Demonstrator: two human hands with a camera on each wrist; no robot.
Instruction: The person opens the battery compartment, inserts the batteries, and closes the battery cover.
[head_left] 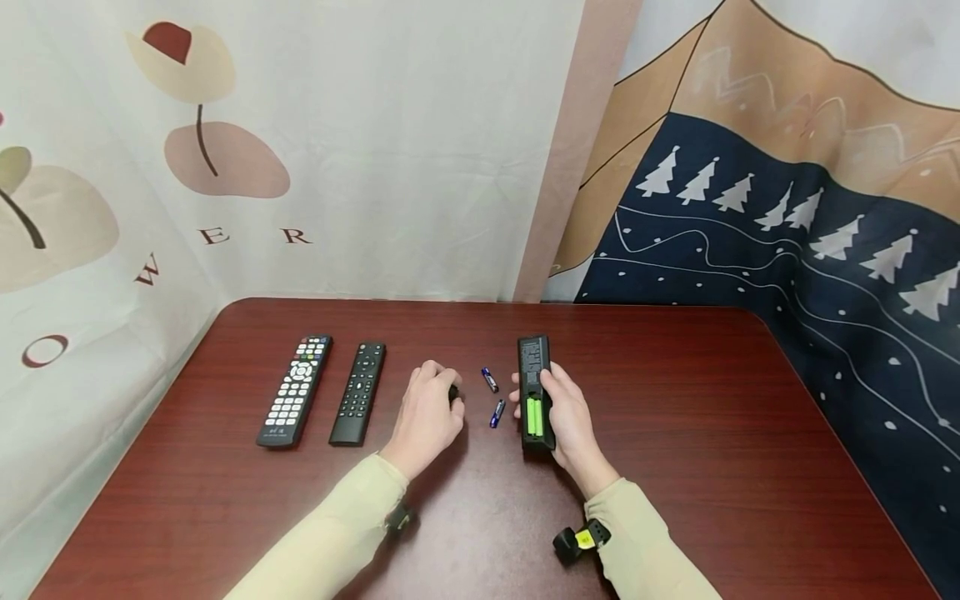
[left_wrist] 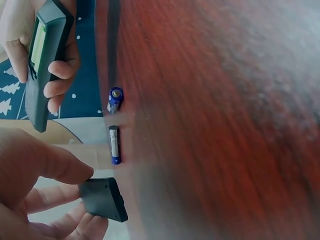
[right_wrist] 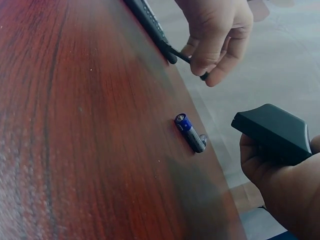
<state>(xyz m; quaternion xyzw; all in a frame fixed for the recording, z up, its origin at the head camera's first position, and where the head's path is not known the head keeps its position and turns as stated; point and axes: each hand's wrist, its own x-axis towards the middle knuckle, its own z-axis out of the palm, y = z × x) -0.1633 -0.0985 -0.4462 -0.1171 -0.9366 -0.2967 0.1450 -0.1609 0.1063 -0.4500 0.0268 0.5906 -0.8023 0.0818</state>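
My right hand [head_left: 576, 421] grips a black remote control [head_left: 534, 362] with its back turned up. Green batteries [head_left: 534, 417] sit in its uncovered battery compartment. Between thumb and fingers, my left hand [head_left: 426, 417] pinches a small black battery cover [left_wrist: 102, 197], held over the table in the left wrist view. Two blue-and-silver batteries lie on the tabletop between the hands: one battery [head_left: 490, 380] farther back, the other battery [head_left: 497, 414] nearer, both beside the remote's left side.
Left of my left hand, a black remote with large white buttons [head_left: 295, 392] and a slimmer black remote [head_left: 357, 394] lie side by side, buttons up. The reddish-brown table [head_left: 675, 467] has its back edge against printed curtains [head_left: 420, 167].
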